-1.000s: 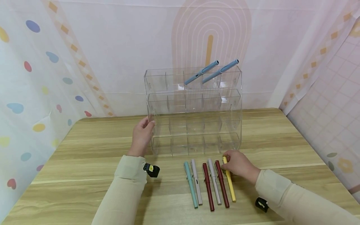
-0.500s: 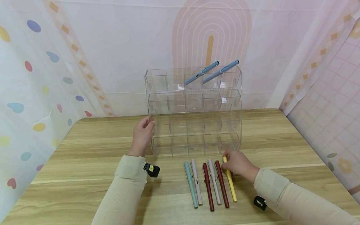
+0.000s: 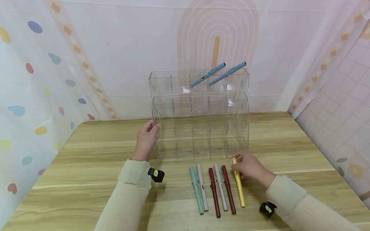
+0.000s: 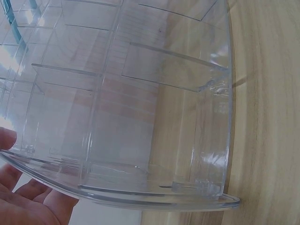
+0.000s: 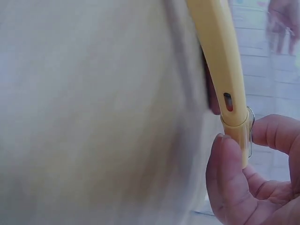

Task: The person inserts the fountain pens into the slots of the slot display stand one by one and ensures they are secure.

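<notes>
Between thumb and fingers, my right hand (image 3: 248,165) pinches the capped end of a yellow pen (image 3: 239,187). The right wrist view shows the thumb on one side of the yellow pen (image 5: 222,61) and a finger at its metal clip. At the left, my left hand (image 3: 146,138) holds the side edge of a clear acrylic rack (image 3: 199,115) with tiers of compartments. In the left wrist view the thumb lies inside the rack's side panel (image 4: 117,202), the other fingers outside. Two blue pens (image 3: 208,74) lean in separate top-tier compartments, caps up.
In front of the rack, a row of pens lies on the wooden table (image 3: 95,160): a teal pen (image 3: 196,190), two pale lilac pens (image 3: 202,187) and two dark red pens (image 3: 214,192). Patterned curtains (image 3: 130,48) stand behind and at both sides.
My right hand has shifted slightly to the right and away from me, with the yellow pen moving along and turning a little. The left hand and the rack stay in place.
</notes>
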`<state>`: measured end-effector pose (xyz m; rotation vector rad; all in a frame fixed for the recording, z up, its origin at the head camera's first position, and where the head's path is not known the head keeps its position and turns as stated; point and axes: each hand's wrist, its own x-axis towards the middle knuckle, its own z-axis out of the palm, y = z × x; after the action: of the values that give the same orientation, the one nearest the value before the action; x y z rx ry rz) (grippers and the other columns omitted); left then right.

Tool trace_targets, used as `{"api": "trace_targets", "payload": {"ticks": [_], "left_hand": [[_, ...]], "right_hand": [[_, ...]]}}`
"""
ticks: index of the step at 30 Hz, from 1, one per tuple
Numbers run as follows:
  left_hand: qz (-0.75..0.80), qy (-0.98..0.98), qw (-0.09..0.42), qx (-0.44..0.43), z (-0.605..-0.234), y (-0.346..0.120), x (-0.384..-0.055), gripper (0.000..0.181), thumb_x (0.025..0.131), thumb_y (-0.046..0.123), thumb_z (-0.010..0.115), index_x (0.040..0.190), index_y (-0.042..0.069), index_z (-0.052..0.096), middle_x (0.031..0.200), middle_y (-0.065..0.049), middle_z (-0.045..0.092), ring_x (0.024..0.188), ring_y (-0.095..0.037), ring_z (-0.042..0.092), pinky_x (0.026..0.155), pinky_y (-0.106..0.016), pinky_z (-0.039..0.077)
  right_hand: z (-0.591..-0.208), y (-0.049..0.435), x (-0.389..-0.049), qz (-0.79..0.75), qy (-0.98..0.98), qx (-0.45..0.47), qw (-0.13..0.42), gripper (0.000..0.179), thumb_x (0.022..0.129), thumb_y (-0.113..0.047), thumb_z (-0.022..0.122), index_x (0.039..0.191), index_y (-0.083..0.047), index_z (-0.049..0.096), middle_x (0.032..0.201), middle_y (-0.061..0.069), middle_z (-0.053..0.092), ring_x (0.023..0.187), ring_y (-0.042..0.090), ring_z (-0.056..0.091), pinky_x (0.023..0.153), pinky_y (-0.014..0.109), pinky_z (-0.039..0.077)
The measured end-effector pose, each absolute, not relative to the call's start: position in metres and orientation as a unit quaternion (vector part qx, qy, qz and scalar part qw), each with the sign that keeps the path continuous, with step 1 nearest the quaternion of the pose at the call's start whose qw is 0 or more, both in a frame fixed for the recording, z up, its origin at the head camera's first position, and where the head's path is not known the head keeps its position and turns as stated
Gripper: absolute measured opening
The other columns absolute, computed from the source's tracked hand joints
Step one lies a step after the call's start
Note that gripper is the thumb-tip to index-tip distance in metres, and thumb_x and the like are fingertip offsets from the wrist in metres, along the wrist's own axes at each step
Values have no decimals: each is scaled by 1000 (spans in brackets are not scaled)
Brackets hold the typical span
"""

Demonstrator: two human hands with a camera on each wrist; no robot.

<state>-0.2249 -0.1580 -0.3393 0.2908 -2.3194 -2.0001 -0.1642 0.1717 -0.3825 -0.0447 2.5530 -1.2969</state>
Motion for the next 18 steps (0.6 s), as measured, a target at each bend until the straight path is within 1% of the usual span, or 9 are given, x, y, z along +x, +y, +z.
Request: {"api": "trace_targets", "payload": {"ticks": [7,9,14,18], "left_hand": [[-649,-754,34,94,-340,-158,-225,45,101,23,46,144,10,44,144,-12,45,132,-26,39,106,-46,37],[-649,-754,35,95,-340,-159,-225,45,101,23,46,144,10,45,143,-12,46,131,-26,39,105,-46,37],[-649,-754,34,96,-340,-158,-225,44,101,23,46,143,10,46,143,-12,46,130,-26,39,106,-46,37],[-653,-751,34,95,-340,-158,-226,44,101,23,46,143,9,46,143,-12,46,130,-26,39,105,-46,37]], "right_hand": [[-369,175,-165,-485,865,-15,128,40,83,-1,61,121,9,50,86,11,53,58,17,53,53,34,53],[-364,175,-165,-498,858,-16,125,39,85,0,59,121,10,49,86,11,51,61,18,53,54,35,54],[-351,175,-167,-526,843,-10,112,42,88,0,57,126,11,44,92,14,50,71,20,55,61,38,56],[-341,174,-170,-547,832,-8,92,42,90,-1,57,128,10,42,95,14,50,74,18,57,65,38,56]]}}
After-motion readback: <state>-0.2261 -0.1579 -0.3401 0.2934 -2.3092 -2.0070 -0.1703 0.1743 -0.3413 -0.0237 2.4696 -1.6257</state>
